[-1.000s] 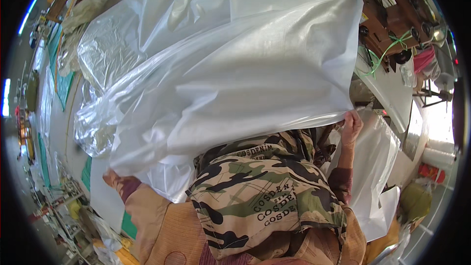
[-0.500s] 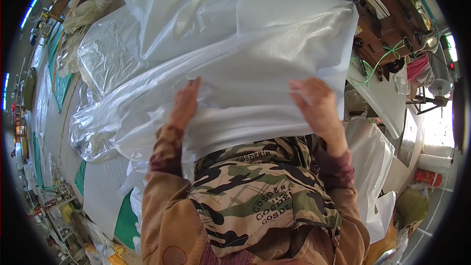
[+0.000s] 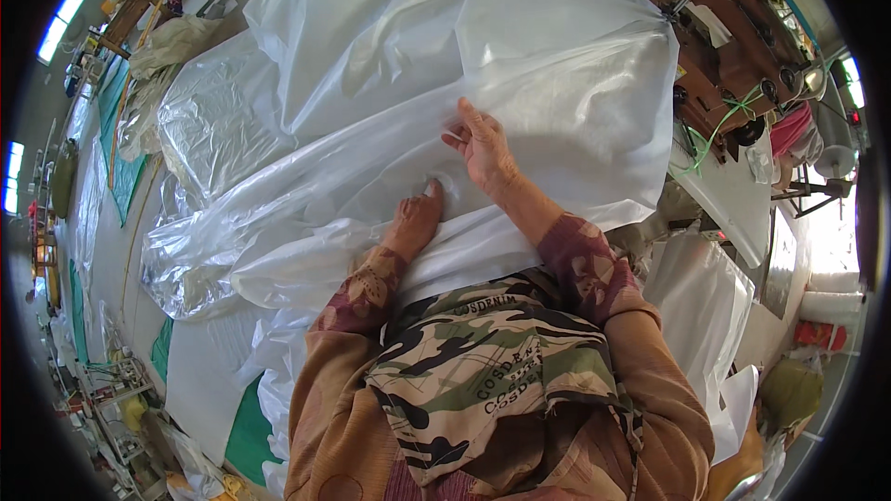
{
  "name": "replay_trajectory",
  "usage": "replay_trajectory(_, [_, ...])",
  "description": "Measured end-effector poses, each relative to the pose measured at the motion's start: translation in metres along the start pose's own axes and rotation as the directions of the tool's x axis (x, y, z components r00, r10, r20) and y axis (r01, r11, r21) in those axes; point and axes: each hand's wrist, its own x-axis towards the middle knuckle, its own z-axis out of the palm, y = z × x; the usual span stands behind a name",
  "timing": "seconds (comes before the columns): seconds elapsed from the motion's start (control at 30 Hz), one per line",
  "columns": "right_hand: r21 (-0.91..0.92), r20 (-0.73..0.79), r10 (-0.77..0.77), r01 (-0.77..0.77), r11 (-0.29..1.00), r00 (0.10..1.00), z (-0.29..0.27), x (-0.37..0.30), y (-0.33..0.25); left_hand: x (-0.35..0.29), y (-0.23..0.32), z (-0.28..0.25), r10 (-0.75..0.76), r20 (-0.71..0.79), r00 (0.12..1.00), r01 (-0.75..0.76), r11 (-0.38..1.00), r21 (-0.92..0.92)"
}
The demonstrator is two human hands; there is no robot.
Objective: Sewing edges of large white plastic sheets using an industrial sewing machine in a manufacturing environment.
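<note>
Both hands have left the near edge of the sheet (image 3: 575,111), where a second ago they gripped it far apart, and now work close together over its middle. The left hand (image 3: 413,223) lies on the sheet, one digit pointing forward; the rest of its fingers are turned away, so I cannot tell whether they are spread or pinch any film. The right hand (image 3: 487,156) is a little further forward and to the right, its thumb and fingers parted with a gap between them, and no film shows in that gap; whether the fingertips touch the surface is unclear. The sheet lies under both sets of fingers and spreads well beyond them, its long creases running out to the left. Just behind the fingers, toward the body, a fold (image 3: 473,243) crosses it, next to the apron (image 3: 501,343). A brown machine (image 3: 747,56) stands well apart, to the right of and beyond the right fingers. For the work, this seems to mean that the edge has been let go and attention has shifted to the sheet's surface, with the material lying loose rather than pulled taut between two grips.
</note>
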Motion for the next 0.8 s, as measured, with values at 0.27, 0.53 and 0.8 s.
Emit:
replay_trajectory(0.27, [-0.332,-0.273,-0.273,0.176,0.927,0.923,0.015,0.007,-0.015,0.0,-0.006,0.006,0.046,-0.038,0.998,-0.046,0.999,0.009])
replay_trajectory(0.53, [-0.363,0.125,-0.127,0.165,0.917,0.984,0.054,-0.014,-0.099,0.018,0.026,-0.054,0.173,0.047,0.984,-0.177,0.981,0.082])
replay_trajectory(0.8, [0.171,0.352,-0.472,0.44,0.882,0.808,0.017,-0.099,-0.183,0.101,0.017,-0.065,0.33,-0.709,0.624,-0.445,0.895,0.025])
